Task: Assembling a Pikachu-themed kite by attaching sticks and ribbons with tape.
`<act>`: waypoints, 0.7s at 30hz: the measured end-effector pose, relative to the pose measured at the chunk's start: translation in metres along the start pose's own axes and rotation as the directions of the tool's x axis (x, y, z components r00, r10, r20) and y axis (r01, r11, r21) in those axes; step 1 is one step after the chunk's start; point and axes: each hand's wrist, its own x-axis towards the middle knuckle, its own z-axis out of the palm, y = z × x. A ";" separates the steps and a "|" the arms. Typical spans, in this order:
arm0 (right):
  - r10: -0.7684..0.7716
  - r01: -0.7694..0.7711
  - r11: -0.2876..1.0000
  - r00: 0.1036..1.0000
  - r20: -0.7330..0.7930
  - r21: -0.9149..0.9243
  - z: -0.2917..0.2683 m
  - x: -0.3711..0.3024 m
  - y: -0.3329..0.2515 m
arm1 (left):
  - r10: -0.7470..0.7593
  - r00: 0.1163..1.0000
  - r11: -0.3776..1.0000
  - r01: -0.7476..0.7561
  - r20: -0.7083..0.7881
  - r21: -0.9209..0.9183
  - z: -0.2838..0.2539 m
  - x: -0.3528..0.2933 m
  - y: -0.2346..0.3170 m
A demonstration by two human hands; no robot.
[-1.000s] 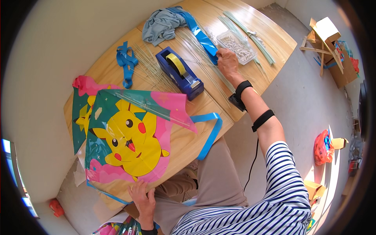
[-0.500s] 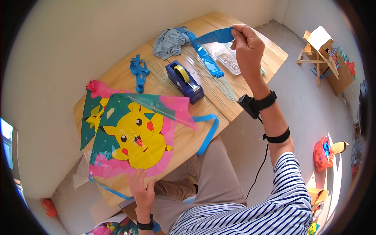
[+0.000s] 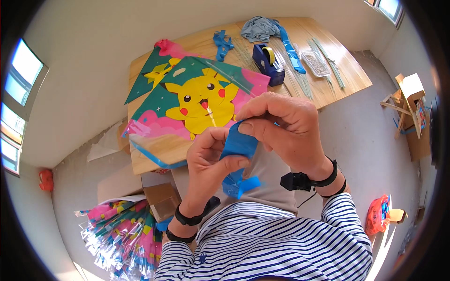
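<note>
A blue plastic strip (image 3: 241, 143) is pinched between my two hands in front of my lap, its lower end hanging loose. My left hand (image 3: 210, 157) grips it along the left edge with thumb and fingers. At its upper end, the thumb and forefinger of my right hand (image 3: 283, 129) are closed on it. Beyond them a kite sheet (image 3: 201, 100) with a yellow cartoon figure on green and pink lies on the wooden table (image 3: 154, 161). A blue ribbon edge (image 3: 152, 157) trails along its near side.
A dark blue tape dispenser (image 3: 269, 68) stands behind the kite. Farther back lie a grey cloth (image 3: 260, 29), blue strips (image 3: 293, 51), thin clear rods (image 3: 330, 65) and a clear box of small parts (image 3: 316, 63). On the floor at left are packed kites (image 3: 124, 234) and a cardboard box (image 3: 161, 199).
My right hand has come down from the far side of the table with the blue strip. My left hand has left the kite's near edge and now grips the strip too.
</note>
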 end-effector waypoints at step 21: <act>0.168 -0.171 0.964 0.985 0.034 0.201 0.026 -0.032 0.005 | -0.031 0.980 0.996 0.047 -0.196 0.075 -0.011 -0.036 0.000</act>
